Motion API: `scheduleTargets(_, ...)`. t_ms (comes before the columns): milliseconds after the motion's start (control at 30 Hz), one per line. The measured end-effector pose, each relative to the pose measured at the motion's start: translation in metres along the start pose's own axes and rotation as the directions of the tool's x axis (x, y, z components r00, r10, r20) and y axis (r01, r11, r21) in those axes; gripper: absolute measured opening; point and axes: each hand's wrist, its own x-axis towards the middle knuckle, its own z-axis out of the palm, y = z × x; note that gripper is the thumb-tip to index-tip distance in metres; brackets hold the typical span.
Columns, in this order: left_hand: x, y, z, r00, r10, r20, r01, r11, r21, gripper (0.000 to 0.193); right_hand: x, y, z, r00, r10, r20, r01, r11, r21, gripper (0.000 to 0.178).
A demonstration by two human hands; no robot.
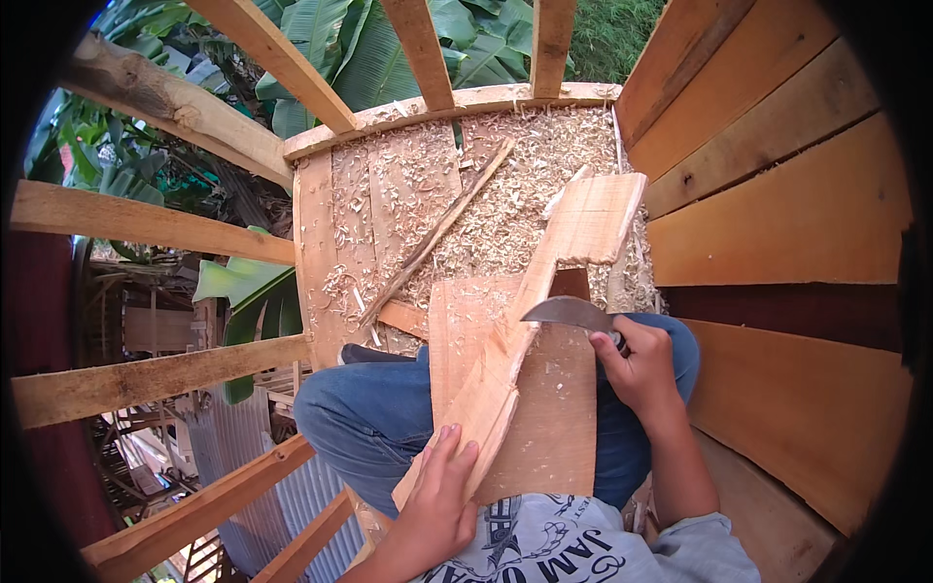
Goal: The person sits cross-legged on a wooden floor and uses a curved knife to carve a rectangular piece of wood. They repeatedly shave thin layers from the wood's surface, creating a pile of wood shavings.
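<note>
A long, roughly carved wooden piece (476, 384) slants from my lap toward the far right, with a notch cut in its right edge. My left hand (442, 500) grips its near end, fingers lying over the top face. In my right hand (637, 364) is a knife with a broad curved blade (571, 311), its handle wrapped by my fingers. The blade points left, and its tip is close to the notched edge; whether it touches the wood I cannot tell. Under the carved piece a flat wooden board (549, 418) rests across my lap.
Wood shavings (525, 185) cover much of the plank floor (316, 214) ahead. A narrow stick (442, 233) lies across them. Wooden rails (155, 228) with gaps stand at the left and far side, banana leaves (379, 58) beyond. A plank wall (777, 214) rises close on the right.
</note>
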Motion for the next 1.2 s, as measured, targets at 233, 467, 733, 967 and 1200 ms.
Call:
scheduleTargets(233, -0.017, -0.005, -0.03, 0.983, -0.176, 0.04, 0.18, 0.938, -0.296, 0.057, -0.025, 0.008, -0.008, 0.991, -0.016, -0.132, 0.04, 0.982, 0.183, 0.038)
scheduleTargets(467, -0.049, -0.034, -0.05, 0.941, -0.31, 0.136, 0.334, 0.795, -0.507, 0.048, -0.029, -0.003, -0.005, 0.996, 0.025, -0.089, -0.003, 0.97, 0.242, 0.023)
scheduleTargets(733, -0.085, -0.043, -0.051, 0.954, -0.273, 0.122, 0.297, 0.909, -0.291, 0.055, -0.046, -0.026, 0.015, 0.985, 0.059, 0.162, -0.109, 0.942, 0.319, 0.018)
scheduleTargets(967, -0.09, -0.048, -0.037, 0.985, -0.171, 0.03, 0.173, 0.952, -0.252, 0.062, -0.06, -0.039, 0.008, 0.918, 0.003, 0.397, -0.115, 0.959, 0.258, 0.033)
scheduleTargets(1200, -0.087, -0.042, -0.03, 0.97, -0.242, 0.028, 0.243, 0.953, -0.18, 0.062, -0.067, -0.046, 0.006, 0.951, -0.052, 0.304, 0.005, 0.988, 0.154, 0.016)
